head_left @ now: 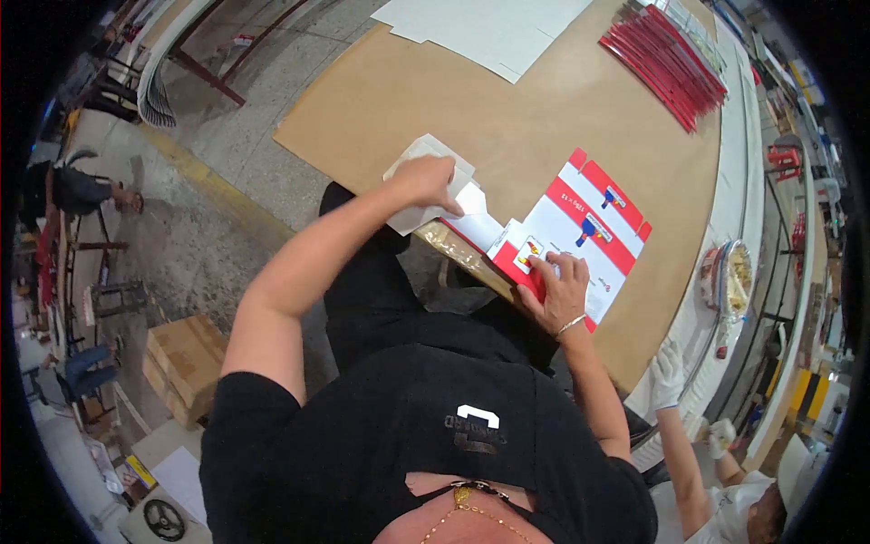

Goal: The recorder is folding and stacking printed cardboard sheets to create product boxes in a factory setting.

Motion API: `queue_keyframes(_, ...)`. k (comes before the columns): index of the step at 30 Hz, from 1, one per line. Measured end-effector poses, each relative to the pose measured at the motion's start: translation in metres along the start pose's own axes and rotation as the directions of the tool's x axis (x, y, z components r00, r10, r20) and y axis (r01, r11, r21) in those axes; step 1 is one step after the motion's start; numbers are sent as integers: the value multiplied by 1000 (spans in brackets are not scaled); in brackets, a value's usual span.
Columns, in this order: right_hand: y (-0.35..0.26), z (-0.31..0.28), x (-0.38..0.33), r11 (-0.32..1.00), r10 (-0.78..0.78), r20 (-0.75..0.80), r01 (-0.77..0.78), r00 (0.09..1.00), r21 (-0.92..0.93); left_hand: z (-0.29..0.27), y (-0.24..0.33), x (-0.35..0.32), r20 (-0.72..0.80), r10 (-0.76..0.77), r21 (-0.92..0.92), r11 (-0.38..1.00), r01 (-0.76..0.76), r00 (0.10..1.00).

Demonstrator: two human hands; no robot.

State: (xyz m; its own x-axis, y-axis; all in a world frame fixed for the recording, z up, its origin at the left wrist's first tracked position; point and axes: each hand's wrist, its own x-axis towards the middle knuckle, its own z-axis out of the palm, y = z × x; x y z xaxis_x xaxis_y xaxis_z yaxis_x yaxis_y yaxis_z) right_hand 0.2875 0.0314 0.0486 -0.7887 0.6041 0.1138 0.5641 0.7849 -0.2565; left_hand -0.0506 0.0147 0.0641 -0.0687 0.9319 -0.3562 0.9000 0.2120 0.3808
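Note:
At the near edge of the table, a flat red, white and blue carton blank (594,238) lies under my right hand (557,292). That hand rests on its printed face with fingers spread, a thin bracelet at the wrist. My left hand (424,184) is bent over a pale sheet-like piece (405,220), which sticks out around the fingers. The fingertips reach down by a white flap (475,207) at the left end of the blank. Whether the pale piece is one layer or several, I cannot tell.
Brown board covers the table (408,91). White sheets (494,32) lie at its far edge, with a pile of red-edged card pieces (666,68) at far right. A co-worker's white-gloved hand (668,374) touches the right edge. Cardboard boxes (186,363) stand on the floor at left.

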Motion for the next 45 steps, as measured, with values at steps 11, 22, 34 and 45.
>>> queue_keyframes(11, 9, 8, 1, 991, -53, -37, 57, 998, 119, 66, 5, -53, -516, 263, -46, 942, -333, 815)
queue_keyframes(22, 12, 2, -6, 987, -100, -18, 102, 995, 126, -1, -60, -75, -229, 456, 224, 885, -409, 860)
queue_keyframes(34, 19, 8, -8, 957, -142, -63, 153, 988, 248, 80, 20, -32, -492, -405, -789, 581, -199, 771)
queue_keyframes(45, -1, 9, 0, 967, -223, -6, 222, 975, 129, 63, 24, -37, -185, 515, 259, 847, -464, 837)
